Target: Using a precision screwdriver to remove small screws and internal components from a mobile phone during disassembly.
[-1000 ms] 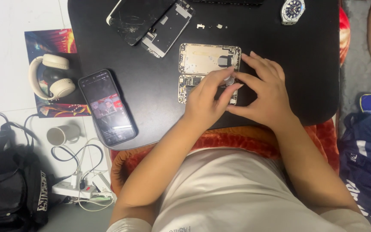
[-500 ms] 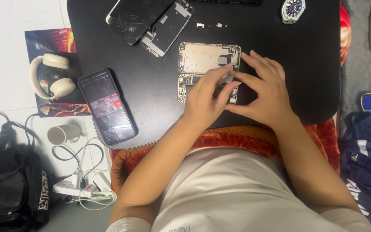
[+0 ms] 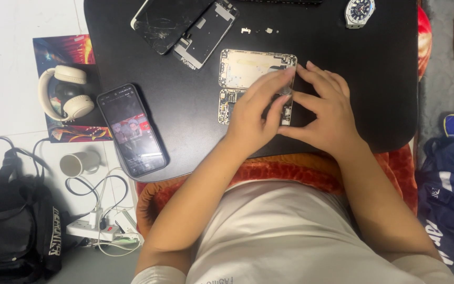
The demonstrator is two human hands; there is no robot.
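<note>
Near the front edge of the black table (image 3: 374, 68), the opened phone chassis (image 3: 248, 68) lies flat, and both hands are on it: left hand (image 3: 253, 113) and right hand (image 3: 327, 115), fingertips pinching a small part at its right side. Cracked screen (image 3: 166, 21) sits toward the back edge.

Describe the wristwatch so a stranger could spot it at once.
Start at the black tabletop and go to its far right corner. The wristwatch lies there alone, beyond the right hand. It is the only round, dark-dialled, silver-cased thing among flat rectangular phone parts.
</note>
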